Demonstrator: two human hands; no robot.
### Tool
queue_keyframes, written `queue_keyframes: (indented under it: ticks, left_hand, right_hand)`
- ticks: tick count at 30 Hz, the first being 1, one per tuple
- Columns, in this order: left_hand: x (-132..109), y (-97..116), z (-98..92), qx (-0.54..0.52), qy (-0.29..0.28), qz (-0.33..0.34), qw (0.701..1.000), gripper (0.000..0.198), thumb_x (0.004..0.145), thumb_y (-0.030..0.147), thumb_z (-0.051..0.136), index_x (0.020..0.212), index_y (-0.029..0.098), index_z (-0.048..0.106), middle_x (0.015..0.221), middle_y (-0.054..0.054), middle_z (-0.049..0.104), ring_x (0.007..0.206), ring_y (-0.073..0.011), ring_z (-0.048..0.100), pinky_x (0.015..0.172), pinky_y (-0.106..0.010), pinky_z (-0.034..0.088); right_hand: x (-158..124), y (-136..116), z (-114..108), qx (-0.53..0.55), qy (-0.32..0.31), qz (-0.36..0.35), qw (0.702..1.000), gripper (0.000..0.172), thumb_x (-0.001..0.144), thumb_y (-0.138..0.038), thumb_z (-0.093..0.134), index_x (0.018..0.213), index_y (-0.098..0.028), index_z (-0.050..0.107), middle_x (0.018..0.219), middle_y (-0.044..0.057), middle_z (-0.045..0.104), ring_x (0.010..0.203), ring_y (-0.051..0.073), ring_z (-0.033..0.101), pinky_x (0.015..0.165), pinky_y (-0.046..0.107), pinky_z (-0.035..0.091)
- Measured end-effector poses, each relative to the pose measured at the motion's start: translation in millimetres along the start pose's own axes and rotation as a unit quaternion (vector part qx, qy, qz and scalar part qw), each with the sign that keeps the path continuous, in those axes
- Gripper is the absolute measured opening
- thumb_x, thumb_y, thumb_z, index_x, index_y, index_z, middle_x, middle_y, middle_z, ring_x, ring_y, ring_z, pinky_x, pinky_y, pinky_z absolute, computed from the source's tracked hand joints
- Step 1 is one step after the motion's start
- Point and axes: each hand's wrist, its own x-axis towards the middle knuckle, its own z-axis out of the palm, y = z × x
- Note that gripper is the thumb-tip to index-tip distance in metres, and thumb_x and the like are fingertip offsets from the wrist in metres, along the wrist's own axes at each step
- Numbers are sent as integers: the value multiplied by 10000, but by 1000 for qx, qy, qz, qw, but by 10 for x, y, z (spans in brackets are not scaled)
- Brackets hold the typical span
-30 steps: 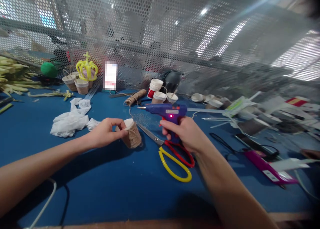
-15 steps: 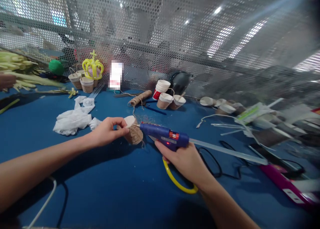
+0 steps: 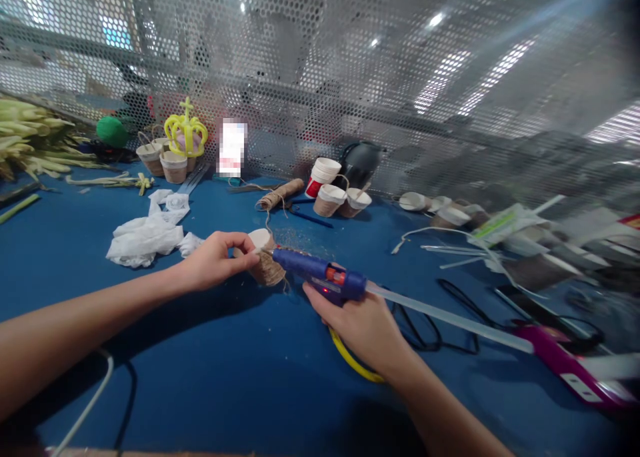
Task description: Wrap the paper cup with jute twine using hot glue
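Note:
My left hand (image 3: 223, 260) pinches the rim of a small paper cup (image 3: 270, 270), which is tilted on the blue table and wrapped in brown twine. In my right hand (image 3: 367, 324) is a blue hot glue gun (image 3: 320, 270) with a long clear glue stick (image 3: 445, 317) sticking out of its back. The gun's nozzle reaches the cup's rim, close to my left fingertips. A small red light glows on its side. Twine runs from the cup back toward a twine roll (image 3: 281, 194). Part of a yellow ring-shaped thing (image 3: 355, 364) shows below my right hand.
Crumpled white cloth (image 3: 145, 240) lies left of the cup. Behind stand twine-wrapped cups (image 3: 330, 200) and a yellow crown (image 3: 186, 134). A black cord (image 3: 425, 344) and a purple power strip (image 3: 575, 370) lie at the right. Perforated metal mesh (image 3: 280, 77) closes the back.
My right hand and the glue gun have shifted slightly left, bringing the nozzle nearer my left fingertips. My left hand keeps hold of the cup. Another person's hand at the far left has gone from view.

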Motion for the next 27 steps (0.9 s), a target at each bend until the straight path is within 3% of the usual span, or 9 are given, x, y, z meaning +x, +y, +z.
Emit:
queue_keyframes:
  ticks: [6,13,20,23,27]
  left_hand:
    - [1,5,-7,29,3,-6,1000,231,754,352,515,696,135,570,656,-10,651,620,-127,563,559,-204,406]
    - [5,-21,-15,24,-4,0,1000,236,766,360,502,724,137,566,695,-23,659,666,-141,581,636,-238,436]
    - [10,-34,-22,17,-8,51,999,180,772,295,502,668,149,519,1046,-83,631,1029,-211,546,874,-319,397]
    - [9,-20,-25,5,-18,48,999,176,781,289,496,669,154,519,1084,-94,624,1143,-226,477,932,-347,360]
    - [11,-17,-23,3,-16,49,999,173,780,284,498,664,157,517,1057,-89,640,1150,-228,475,932,-359,364]
  right_hand:
    - [-66,109,43,-60,6,-56,997,272,777,-148,396,809,-198,662,623,45,652,638,203,625,623,323,494]
    - [-160,189,65,-98,-22,-45,994,246,792,-184,421,874,-209,651,637,32,659,671,190,623,630,298,488]
    - [-125,168,43,-140,-23,-59,988,331,791,-120,342,883,-190,652,647,53,664,702,207,625,652,326,484]
    - [-107,124,30,-152,-44,-77,984,334,786,-115,347,861,-189,664,633,55,659,648,206,620,622,326,485]
    - [-91,76,17,-140,-43,-59,987,287,795,-159,381,833,-210,661,627,40,654,636,195,618,607,304,491]
